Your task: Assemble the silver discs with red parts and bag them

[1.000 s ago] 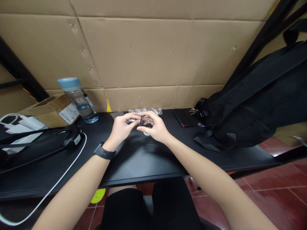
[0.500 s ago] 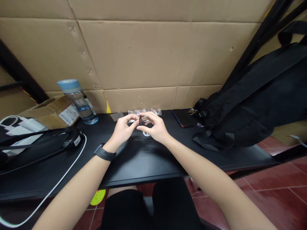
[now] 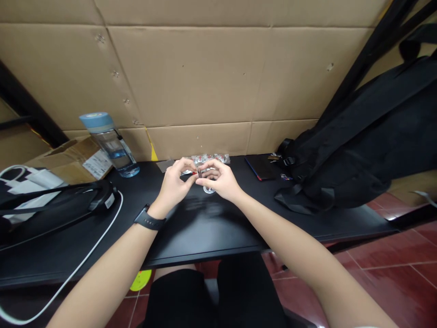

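Over the black table [image 3: 205, 232], my left hand [image 3: 175, 182] and my right hand [image 3: 225, 180] meet at the fingertips. Between them they pinch a small thin disc [image 3: 200, 171], seen nearly edge-on and partly covered by the fingers. A bit of red shows beside it at my left fingertips. A round silvery piece [image 3: 208, 190] lies on the table below my right hand, partly hidden by it. Just beyond the fingers is a row of small clear plastic packets [image 3: 221, 158] with shiny contents that I cannot make out. My left wrist carries a black watch [image 3: 150, 218].
A blue-lidded water bottle [image 3: 114, 146] and a cardboard box [image 3: 77, 159] stand at the left, near a black bag [image 3: 68, 205] and a white cable [image 3: 99, 241]. Right of my hands lie a dark flat notebook-like item [image 3: 261, 167] and keys [image 3: 274, 157], beside a black backpack [image 3: 358, 136]. Cardboard [image 3: 191, 77] walls the back.
The disc has turned slightly between my fingertips, from a dark face to a paler, thinner edge. My hands stay in nearly the same place; the view has tilted a little.
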`<state>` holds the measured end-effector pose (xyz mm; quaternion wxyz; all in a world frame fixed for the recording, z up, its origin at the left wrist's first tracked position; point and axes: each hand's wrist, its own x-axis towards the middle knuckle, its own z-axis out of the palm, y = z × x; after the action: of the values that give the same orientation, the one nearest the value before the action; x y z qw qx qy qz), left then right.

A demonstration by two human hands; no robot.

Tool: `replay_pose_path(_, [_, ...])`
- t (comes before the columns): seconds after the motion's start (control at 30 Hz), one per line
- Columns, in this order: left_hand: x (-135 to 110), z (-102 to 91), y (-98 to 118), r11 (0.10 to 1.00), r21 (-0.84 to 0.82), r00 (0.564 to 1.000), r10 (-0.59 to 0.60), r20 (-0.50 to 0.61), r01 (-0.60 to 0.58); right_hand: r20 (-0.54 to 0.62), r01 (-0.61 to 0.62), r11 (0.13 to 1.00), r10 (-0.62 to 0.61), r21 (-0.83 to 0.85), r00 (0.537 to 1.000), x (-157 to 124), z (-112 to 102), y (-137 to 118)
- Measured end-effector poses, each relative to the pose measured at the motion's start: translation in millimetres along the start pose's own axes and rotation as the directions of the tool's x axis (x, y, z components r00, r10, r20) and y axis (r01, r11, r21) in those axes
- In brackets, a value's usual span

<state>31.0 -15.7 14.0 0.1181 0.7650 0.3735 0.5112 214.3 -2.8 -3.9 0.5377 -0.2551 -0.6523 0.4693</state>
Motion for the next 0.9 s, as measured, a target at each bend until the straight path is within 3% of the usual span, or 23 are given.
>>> replay_pose_path(0.1, [-1.2,-0.9,4.0,0.983,0.184,0.999,0.030,-0.013,-0.027,0.015,-0.060,0.998,0.060,0.007,0.998,1.2,-1.5,-0.7])
replay_pose_path(0.17, [-1.5,0.3,5.5,0.978,0.206,0.999,0.020,-0.040,-0.012,0.020,-0.055,0.998,0.055,0.013,0.998,2.2,-2.6,-0.9])
replay_pose_path(0.37, [2.2,5.4,2.4,0.968,-0.227,0.989,-0.131,-0.073,0.111,0.040,0.032,0.998,-0.034,0.047,0.999,3.8,-7.0,-1.8])
replay_pose_path(0.53, [4.2,2.9,-0.8,0.940,-0.299,0.980,-0.192,-0.056,0.167,0.053,0.053,0.997,-0.056,0.059,0.997,3.9,-8.1,-1.5])
replay_pose_path(0.63, [2.6,1.1,-2.2,0.964,-0.228,0.986,-0.156,-0.056,0.139,0.046,0.036,0.997,-0.039,0.070,0.998,4.2,-7.0,-1.9])
replay_pose_path(0.73, [0.8,-0.4,-1.5,0.997,-0.035,0.996,-0.069,-0.054,0.067,0.021,-0.012,0.996,0.010,0.089,1.000,4.0,-6.1,-3.3])
replay_pose_path(0.83, [0.8,-1.4,1.9,0.990,0.141,0.997,-0.003,-0.079,0.014,-0.020,-0.034,0.992,0.036,0.118,0.999,3.3,-6.1,-4.7])
replay_pose_path(0.9, [1.4,-1.3,4.5,0.985,0.175,0.997,0.003,-0.076,0.011,-0.028,-0.035,0.989,0.039,0.143,0.999,3.0,-6.2,-4.7])
